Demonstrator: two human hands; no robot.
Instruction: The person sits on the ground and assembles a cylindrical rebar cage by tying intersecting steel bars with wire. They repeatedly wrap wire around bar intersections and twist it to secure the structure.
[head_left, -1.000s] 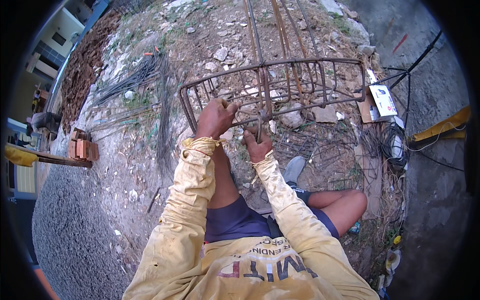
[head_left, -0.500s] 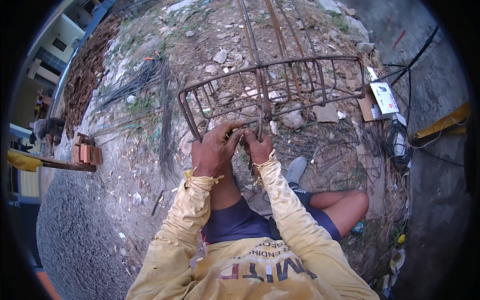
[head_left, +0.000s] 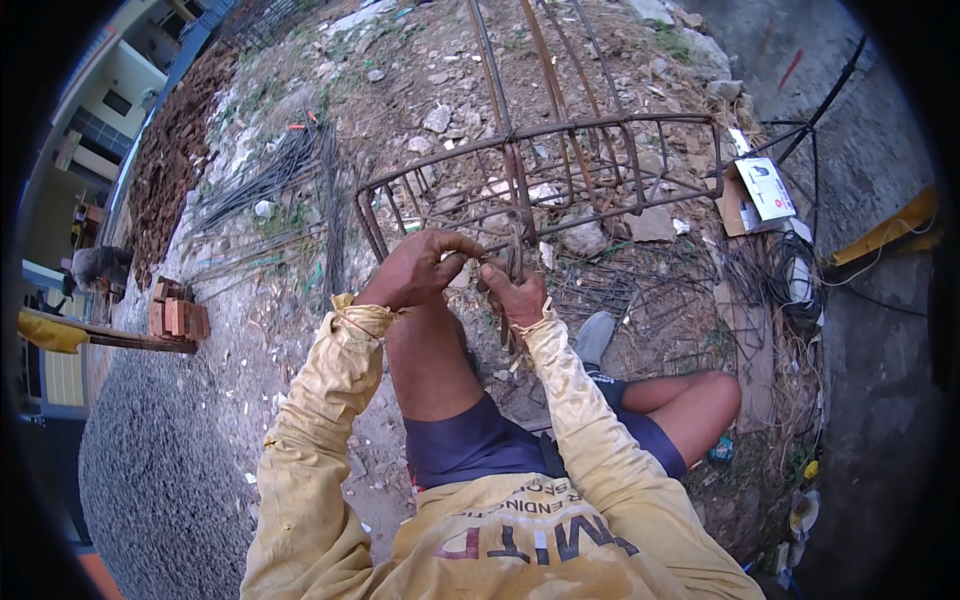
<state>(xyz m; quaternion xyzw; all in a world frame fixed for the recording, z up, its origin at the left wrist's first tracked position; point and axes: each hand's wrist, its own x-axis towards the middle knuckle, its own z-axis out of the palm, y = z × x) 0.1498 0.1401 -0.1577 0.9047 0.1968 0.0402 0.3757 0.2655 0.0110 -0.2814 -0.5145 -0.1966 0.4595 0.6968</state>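
Note:
A rusty rebar cage [head_left: 634, 165] lies across in front of my knees, its lower near corner close to my hands. My right hand [head_left: 520, 300] is closed around a pair of rusty pincers [head_left: 516, 255], whose head rests by the cage's near bar and whose handles stick out below the fist. To its left, my left hand [head_left: 418, 268] is bent at the wrist, thumb and forefinger pinched just under the near bar. Whatever is between those fingertips is too small to make out.
Long rebars [head_left: 482, 60] run away from the cage. Bundled tie wire [head_left: 275, 180] lies at left, near stacked bricks [head_left: 178, 315] and a gravel heap [head_left: 150, 450]. An opened carton [head_left: 765, 195] and coiled cable [head_left: 797, 270] are at right. Another person [head_left: 100, 265] bends down far left.
My left hand has moved slightly left and up, away from my right hand, and its wrist has turned. My right hand stays nearly in place with the pincers.

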